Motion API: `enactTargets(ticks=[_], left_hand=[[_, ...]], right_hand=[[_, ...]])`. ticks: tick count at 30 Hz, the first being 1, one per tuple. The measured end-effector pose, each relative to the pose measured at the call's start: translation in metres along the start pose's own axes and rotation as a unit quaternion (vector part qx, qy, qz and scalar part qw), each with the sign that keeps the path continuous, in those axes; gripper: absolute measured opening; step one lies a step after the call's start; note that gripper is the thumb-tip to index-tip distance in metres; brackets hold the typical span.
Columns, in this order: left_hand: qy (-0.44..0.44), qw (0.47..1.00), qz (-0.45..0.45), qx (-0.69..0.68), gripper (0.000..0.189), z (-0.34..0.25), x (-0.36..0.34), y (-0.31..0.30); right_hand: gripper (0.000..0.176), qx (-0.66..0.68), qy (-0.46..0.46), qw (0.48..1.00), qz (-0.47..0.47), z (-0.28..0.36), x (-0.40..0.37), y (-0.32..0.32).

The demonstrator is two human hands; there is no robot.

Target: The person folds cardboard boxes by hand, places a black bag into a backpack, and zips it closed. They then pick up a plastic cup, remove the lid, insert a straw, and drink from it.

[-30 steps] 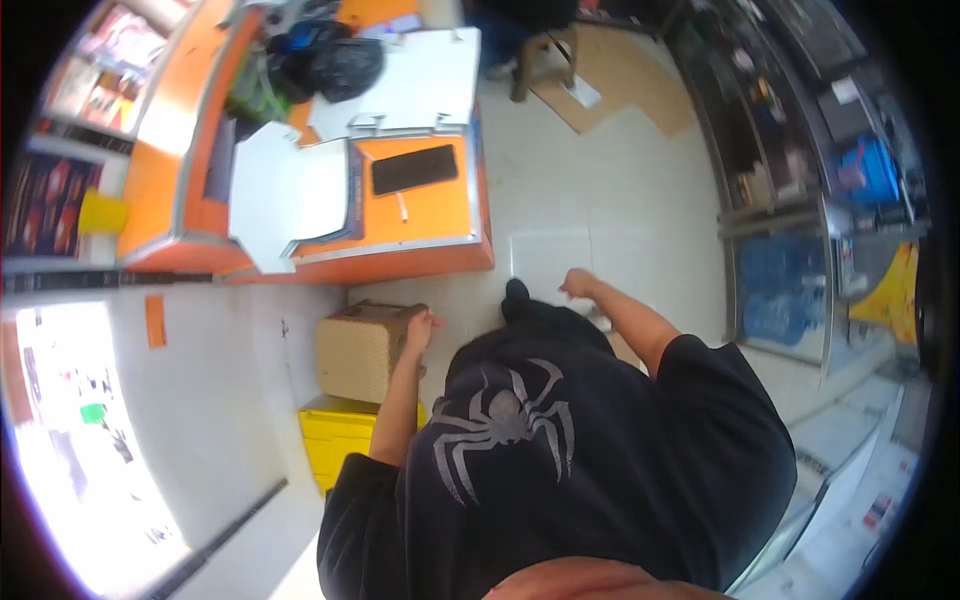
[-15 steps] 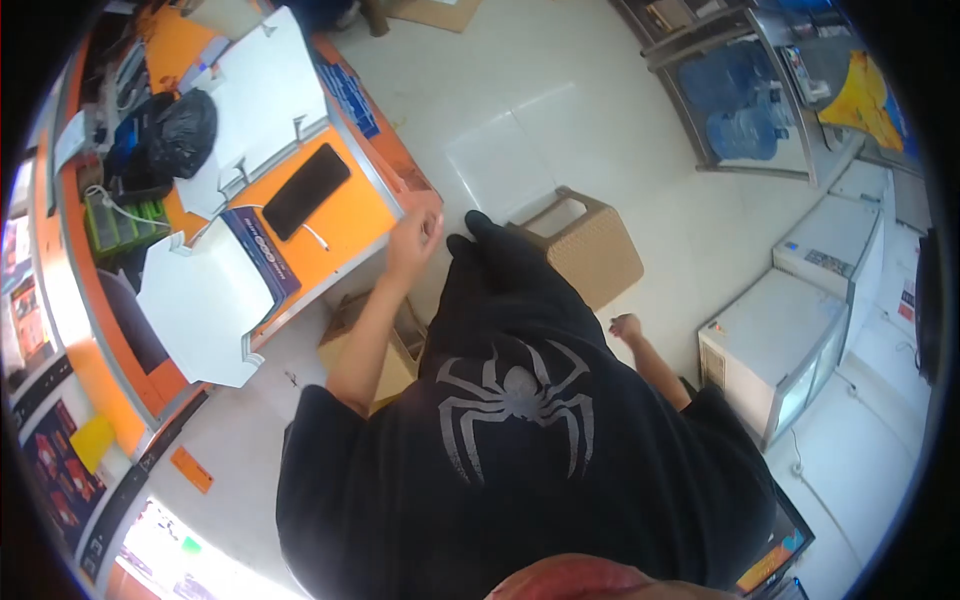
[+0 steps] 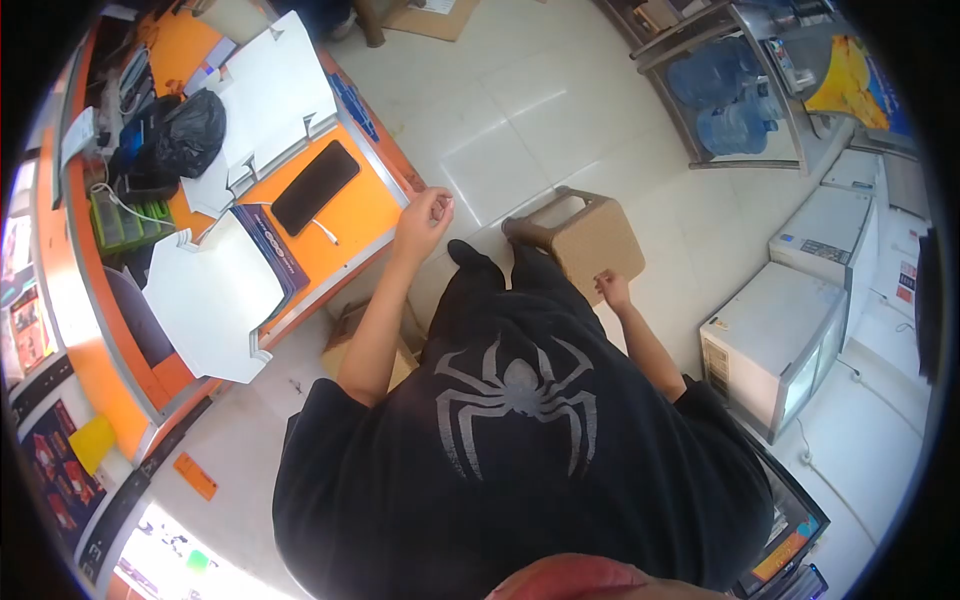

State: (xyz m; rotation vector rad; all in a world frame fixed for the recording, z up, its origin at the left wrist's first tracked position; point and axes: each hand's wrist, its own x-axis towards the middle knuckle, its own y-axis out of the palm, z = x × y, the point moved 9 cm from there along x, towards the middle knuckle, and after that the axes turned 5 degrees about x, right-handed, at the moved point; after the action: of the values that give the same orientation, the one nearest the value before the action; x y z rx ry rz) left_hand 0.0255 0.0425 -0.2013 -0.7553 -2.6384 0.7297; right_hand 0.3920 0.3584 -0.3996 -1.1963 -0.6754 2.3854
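Observation:
My left hand [image 3: 425,225] is raised just off the front corner of the orange counter [image 3: 370,212], its fingers curled in with nothing visible in them. Nearest to it on the counter lies a black smartphone [image 3: 316,187], screen dark, with a short white cable end [image 3: 326,232] beside it. My right hand [image 3: 613,289] hangs on the other side of my body, in front of a brown woven-pattern stool [image 3: 600,240]. Its fingers are loosely bent and apart, holding nothing.
An opened white box [image 3: 215,300] with a dark blue side and white card sheets [image 3: 270,90] lie on the counter by a black plastic bag [image 3: 192,132]. To the right stand a white cabinet [image 3: 770,330] and a rack with blue water jugs [image 3: 735,125].
My right hand has swung forward and left, now over the stool. My left hand has shifted slightly right. My feet have stepped apart, and the view has moved a little.

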Motion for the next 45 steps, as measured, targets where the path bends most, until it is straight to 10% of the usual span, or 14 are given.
enactTargets(ticks=[15,27,31,38,45], left_hand=[[-0.005,1.000,-0.004,-0.014,0.015,0.000,-0.002,0.000],[-0.117,0.987,-0.083,-0.074,0.017,0.004,0.024,-0.026],[-0.131,0.975,-0.174,0.050,0.016,0.010,0.029,-0.046],[-0.121,0.968,-0.158,0.153,0.017,0.011,0.037,-0.039],[-0.080,0.965,-0.171,0.182,0.016,0.004,0.044,-0.042]], right_hand=[[0.026,-0.174,-0.035,0.984,0.030,-0.009,0.028,0.016],[0.028,-0.081,-0.262,0.951,0.144,0.347,0.269,0.073],[0.037,-0.237,-0.318,0.896,0.203,0.434,0.299,0.084],[0.038,-0.398,-0.339,0.831,0.187,0.402,0.384,0.066],[0.033,-0.368,-0.235,0.891,0.123,0.352,0.374,-0.011]])
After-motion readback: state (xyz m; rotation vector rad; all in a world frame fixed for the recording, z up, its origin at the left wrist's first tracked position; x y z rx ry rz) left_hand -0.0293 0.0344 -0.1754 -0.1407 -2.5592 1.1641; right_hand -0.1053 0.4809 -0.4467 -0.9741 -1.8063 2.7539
